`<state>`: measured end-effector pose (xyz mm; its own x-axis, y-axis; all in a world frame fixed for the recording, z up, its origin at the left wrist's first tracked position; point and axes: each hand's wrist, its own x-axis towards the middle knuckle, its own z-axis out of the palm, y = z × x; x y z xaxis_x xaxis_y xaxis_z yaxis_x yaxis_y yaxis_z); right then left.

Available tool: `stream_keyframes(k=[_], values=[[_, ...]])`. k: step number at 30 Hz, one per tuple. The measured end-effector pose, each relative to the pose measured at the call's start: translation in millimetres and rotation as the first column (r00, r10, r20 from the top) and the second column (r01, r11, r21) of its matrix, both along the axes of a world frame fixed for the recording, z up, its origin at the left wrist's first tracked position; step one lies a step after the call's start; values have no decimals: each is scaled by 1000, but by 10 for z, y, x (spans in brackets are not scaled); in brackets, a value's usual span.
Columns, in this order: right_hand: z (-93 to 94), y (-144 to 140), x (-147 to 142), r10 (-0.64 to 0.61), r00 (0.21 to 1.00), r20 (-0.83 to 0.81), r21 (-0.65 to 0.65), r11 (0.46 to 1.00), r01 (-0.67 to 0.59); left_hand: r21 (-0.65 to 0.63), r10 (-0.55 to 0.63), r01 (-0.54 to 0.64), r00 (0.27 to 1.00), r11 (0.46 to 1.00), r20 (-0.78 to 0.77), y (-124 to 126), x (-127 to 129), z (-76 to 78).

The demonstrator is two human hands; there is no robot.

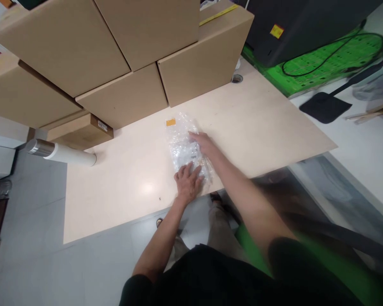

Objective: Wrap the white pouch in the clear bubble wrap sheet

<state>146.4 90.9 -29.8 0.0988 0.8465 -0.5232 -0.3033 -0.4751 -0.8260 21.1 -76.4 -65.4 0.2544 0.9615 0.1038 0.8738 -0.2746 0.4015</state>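
A clear bubble-wrap pouch lies flat on the pale wooden table, near its front edge. An orange sticker marks its far left corner, and small dark print shows through near its middle. My left hand rests on the near end of the pouch, fingers spread. On the pouch's right side is my right hand, index finger stretched out over the plastic. Its other fingers are curled and partly hidden, so whether they pinch the wrap is unclear.
Large cardboard boxes are stacked along the table's back. A white bottle with a metal cap stands at the left beside a flat brown box. Right of the table are a green pallet-like surface and a black flat-ended tool.
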Motion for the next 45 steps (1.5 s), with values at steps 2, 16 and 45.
stream_keyframes(k=[2, 16, 45], values=[[23, -38, 15, -4, 1000, 1, 12, 1000, 4, -4, -14, 15, 999, 1000, 34, 4, -36, 22], [229, -472, -114, 70, 996, -60, 150, 987, -60, -546, 593, -232, 270, 805, 758, 471, -363, 534], [-179, -381, -239, 31, 854, 519, 212, 963, -164, -264, 636, -603, 560, 752, 531, 954, -560, 267]])
